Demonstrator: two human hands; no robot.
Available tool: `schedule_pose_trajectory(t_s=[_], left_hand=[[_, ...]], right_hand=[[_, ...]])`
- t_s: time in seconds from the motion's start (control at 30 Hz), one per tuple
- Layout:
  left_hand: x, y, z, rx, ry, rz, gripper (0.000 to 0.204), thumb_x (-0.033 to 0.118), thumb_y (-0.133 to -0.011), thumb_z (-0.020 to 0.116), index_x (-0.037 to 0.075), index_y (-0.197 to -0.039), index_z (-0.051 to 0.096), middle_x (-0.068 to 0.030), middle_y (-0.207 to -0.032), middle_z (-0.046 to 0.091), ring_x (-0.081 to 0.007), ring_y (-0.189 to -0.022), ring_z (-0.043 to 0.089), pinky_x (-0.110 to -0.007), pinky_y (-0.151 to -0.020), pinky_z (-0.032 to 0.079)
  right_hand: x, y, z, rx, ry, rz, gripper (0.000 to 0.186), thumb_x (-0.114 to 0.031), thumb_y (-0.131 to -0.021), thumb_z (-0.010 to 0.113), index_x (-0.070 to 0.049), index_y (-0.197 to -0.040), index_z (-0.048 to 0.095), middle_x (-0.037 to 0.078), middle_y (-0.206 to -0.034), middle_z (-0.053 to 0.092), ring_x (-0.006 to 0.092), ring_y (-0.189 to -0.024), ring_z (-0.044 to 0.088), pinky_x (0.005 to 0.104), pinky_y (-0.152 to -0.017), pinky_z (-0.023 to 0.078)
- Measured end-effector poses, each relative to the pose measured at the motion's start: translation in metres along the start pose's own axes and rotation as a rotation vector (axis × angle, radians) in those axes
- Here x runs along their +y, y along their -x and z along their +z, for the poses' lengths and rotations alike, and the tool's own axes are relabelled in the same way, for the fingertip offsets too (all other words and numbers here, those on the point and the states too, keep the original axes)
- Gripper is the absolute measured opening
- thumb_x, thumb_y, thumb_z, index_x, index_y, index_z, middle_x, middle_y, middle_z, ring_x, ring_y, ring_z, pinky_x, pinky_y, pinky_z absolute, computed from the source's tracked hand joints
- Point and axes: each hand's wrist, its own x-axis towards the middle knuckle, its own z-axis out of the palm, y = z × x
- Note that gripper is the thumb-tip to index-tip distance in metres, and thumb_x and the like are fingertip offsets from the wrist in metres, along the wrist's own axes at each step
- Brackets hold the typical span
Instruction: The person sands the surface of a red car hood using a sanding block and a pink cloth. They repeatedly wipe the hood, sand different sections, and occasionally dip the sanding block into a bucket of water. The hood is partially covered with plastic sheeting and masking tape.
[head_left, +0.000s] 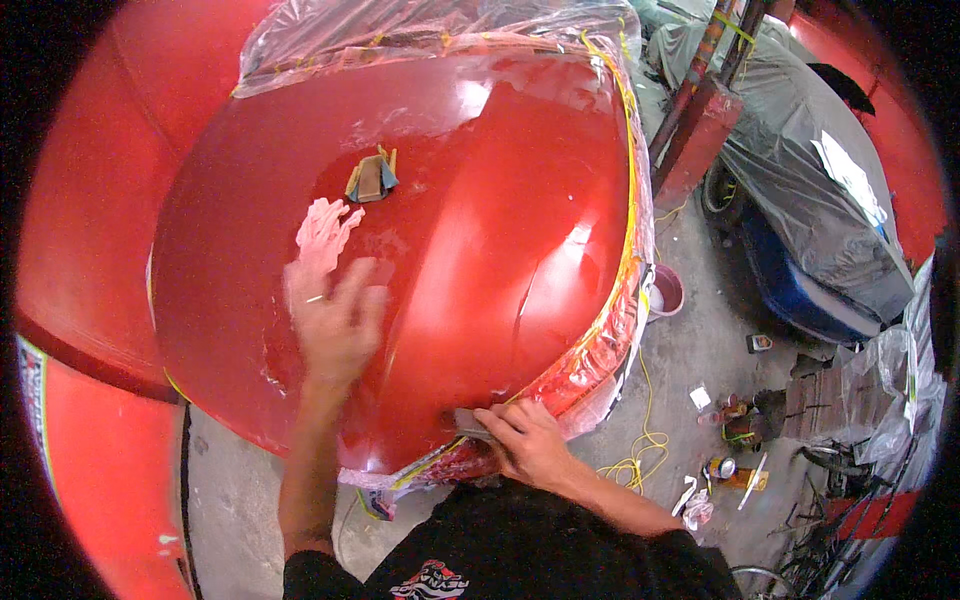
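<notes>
A red car hood (500, 200) is edged with yellow tape and crinkled clear plastic. My left hand (335, 305), blurred, has spread fingers over the hood just below a crumpled pink cloth (322, 225); a pale ring shows on a finger. My right hand (520, 435) is at the near taped edge, its fingers closed on a flat greyish pad (467, 423). Above the cloth, a small stack of brown and blue-grey pads (370, 178) rests on the hood.
Red panels (100, 220) stand at the left. At the right are pipes on a red post (690, 140), a covered vehicle (790, 170), a bucket (665, 295), a yellow cord (640, 460), cans (722, 468) and assorted items on the concrete floor (680, 370).
</notes>
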Motion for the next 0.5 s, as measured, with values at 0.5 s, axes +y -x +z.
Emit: schedule_pose_trajectory(t_s=[0.5], left_hand=[[0.065, -0.028, 0.092, -0.428, -0.073, 0.160, 0.089, 0.086, -0.081, 0.046, 0.017, -0.134, 0.066, -0.0245, -0.161, 0.030, -0.0442, -0.152, 0.012, -0.066, -0.120, 0.000]], right_hand=[[0.023, 0.061, -0.039, 0.314, -0.049, 0.338, 0.039, -0.005, -0.080, 0.075, -0.004, -0.118, 0.067, 0.014, -0.100, 0.066, 0.0348, -0.090, 0.064, 0.0424, -0.080, 0.053]])
